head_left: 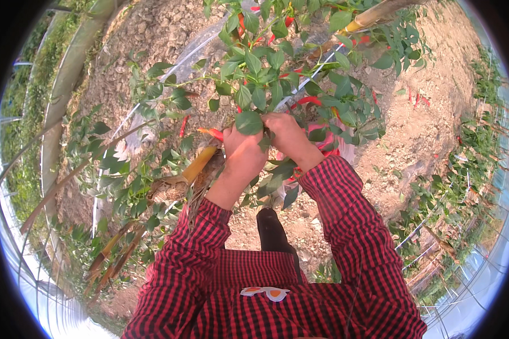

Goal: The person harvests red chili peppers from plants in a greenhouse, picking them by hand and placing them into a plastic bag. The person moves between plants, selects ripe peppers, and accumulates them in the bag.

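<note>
A chili pepper plant with green leaves (258,63) and several red chili peppers (307,101) stands in front of me. My left hand (245,146) is curled at its middle, and a red chili pepper with an orange end (212,134) juts out from the finger side. Close by on the right, the bent fingers of my right hand (285,132) reach in among the stems. A broad leaf (249,123) lies between the two hands and covers some fingertips, so what the right fingers pinch is hidden. Below the right wrist hangs a pink plastic bag (345,146) with red peppers showing, partly behind leaves.
A bamboo stake (200,163) rises beside my left wrist; another bamboo pole (375,17) slants in at the top right. White twine (309,78) runs through the plants. Dropped red peppers (417,99) lie on the dry soil at right. More plants (441,199) line the right side.
</note>
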{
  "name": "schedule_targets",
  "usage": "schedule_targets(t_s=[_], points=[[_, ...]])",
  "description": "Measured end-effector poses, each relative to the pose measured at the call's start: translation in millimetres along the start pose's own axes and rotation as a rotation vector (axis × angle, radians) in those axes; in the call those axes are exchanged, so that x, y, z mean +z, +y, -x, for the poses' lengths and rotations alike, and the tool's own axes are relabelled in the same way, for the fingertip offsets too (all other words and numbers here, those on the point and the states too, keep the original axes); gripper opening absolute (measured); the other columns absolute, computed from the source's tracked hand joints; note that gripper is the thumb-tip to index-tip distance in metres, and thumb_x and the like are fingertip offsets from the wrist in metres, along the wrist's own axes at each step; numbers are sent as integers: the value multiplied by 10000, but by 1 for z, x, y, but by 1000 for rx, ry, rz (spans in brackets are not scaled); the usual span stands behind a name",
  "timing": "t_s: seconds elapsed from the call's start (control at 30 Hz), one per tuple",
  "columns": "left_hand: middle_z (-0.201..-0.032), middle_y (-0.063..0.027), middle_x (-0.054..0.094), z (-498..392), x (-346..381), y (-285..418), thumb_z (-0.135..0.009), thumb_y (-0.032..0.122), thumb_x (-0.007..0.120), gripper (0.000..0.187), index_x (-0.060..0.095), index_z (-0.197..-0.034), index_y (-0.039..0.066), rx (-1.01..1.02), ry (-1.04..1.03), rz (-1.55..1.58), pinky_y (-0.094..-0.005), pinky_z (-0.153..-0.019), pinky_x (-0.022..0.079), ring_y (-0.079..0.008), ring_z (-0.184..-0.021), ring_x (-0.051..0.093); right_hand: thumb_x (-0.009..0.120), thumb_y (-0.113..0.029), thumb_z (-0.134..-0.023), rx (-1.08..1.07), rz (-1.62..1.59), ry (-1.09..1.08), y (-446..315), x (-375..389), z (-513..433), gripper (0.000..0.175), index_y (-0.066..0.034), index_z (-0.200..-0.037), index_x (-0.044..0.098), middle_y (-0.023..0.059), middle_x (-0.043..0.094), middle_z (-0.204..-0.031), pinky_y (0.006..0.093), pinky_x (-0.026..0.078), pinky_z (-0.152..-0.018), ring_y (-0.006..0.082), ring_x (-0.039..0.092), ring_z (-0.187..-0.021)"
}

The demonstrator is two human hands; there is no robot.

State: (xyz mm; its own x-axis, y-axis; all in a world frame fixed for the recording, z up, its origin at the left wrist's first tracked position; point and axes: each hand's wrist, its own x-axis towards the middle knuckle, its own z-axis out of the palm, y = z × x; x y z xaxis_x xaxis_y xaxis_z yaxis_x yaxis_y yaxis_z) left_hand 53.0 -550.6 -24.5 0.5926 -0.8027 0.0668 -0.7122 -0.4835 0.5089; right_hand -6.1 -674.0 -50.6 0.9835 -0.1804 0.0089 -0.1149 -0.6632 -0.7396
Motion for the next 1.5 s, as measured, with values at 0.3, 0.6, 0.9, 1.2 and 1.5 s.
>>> schedule_targets(t_s=[0.3,0.6,0.9,1.2,1.5], points=[[-803,-109,544,6,-25,30,-672,87,593,113,537,-766,58,205,-17,-1,-395,-681,387,-289,-806,525,574,-65,-694,-13,-255,73,10,7,-2,108,-37,-797,593,135,591,-738,368,464,-630,307,586,-709],[-801,-70,493,51,-33,42,-653,128,595,203,571,-849,78,183,-73,3,-416,-804,352,-258,-835,481,553,-41,-751,129,-251,-16,-6,-4,10,187,21,-927,558,211,569,-821,393,438,-661,370,552,-747],[-831,-63,501,-11,0,-1,-672,123,573,206,607,-875,131,-72,105,-196,-426,-805,343,-259,-856,483,523,37,-726,436,-262,-132,7,-22,24,222,37,-944,562,188,574,-779,372,456,-666,267,595,-711],[-804,-39,510,-3,18,-8,-696,152,546,140,649,-788,175,-189,-152,-269,-488,-834,345,-237,-857,498,519,-4,-695,393,-254,-282,7,-25,30,199,29,-876,593,230,579,-775,401,451,-657,404,556,-739],[-832,-45,508,-39,16,-30,-640,138,582,199,664,-810,203,-458,289,-192,-425,-851,323,-242,-879,478,551,-64,-694,432,-73,-429,1,-26,42,188,27,-852,593,262,568,-801,457,442,-673,419,553,-764]])
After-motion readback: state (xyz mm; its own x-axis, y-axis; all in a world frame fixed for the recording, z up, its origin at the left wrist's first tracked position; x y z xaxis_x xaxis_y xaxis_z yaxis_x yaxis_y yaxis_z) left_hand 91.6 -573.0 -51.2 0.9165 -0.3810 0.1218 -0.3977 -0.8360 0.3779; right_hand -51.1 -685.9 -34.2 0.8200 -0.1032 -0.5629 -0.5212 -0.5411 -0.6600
